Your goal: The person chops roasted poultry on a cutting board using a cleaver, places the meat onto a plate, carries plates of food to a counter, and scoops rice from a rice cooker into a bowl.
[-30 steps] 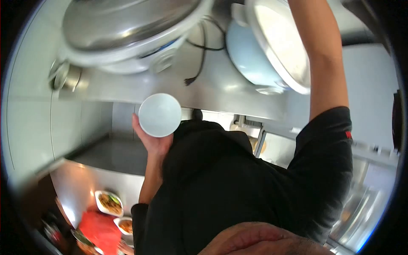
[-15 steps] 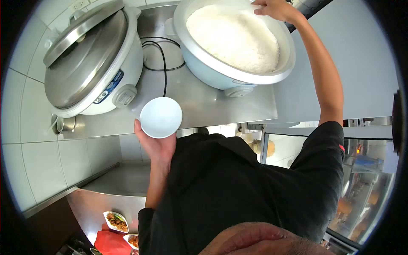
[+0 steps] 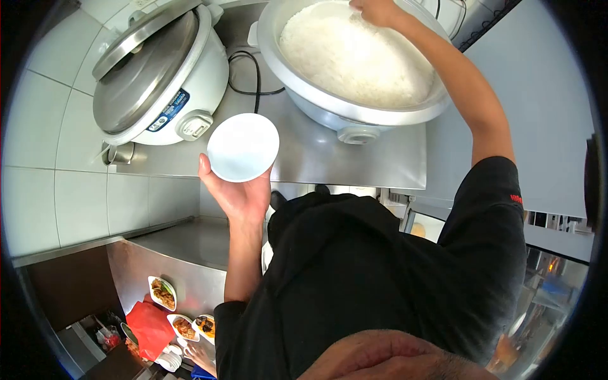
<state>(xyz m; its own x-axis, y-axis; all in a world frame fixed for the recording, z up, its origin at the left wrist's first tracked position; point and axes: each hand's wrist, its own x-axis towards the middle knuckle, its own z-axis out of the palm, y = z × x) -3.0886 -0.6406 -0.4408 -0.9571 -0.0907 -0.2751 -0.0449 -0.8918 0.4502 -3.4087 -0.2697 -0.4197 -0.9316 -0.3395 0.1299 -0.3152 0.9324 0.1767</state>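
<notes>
My left hand (image 3: pixel 237 196) holds an empty white bowl (image 3: pixel 243 147) from below, thumb at its rim, near the front edge of the steel counter (image 3: pixel 373 164). At the top, my right hand (image 3: pixel 379 11) reaches over the large open cooker (image 3: pixel 329 117) full of white rice (image 3: pixel 354 57). Its fingers are curled at the far part of the rice; whatever they hold is too hard to make out.
A second cooker (image 3: pixel 212 95) with a metal lid (image 3: pixel 149 79) stands at the left, near a small metal cup (image 3: pixel 120 153). A black cord (image 3: pixel 258 82) lies between the cookers. At lower left are dishes of food (image 3: pixel 163 293), a red cloth (image 3: pixel 149 329) and another person's hand (image 3: pixel 200 358).
The lid-covered cooker and rice cooker came fully into view as the camera turned. My right hand has moved left over the rice. My left hand still holds the bowl, now tilted and slightly higher.
</notes>
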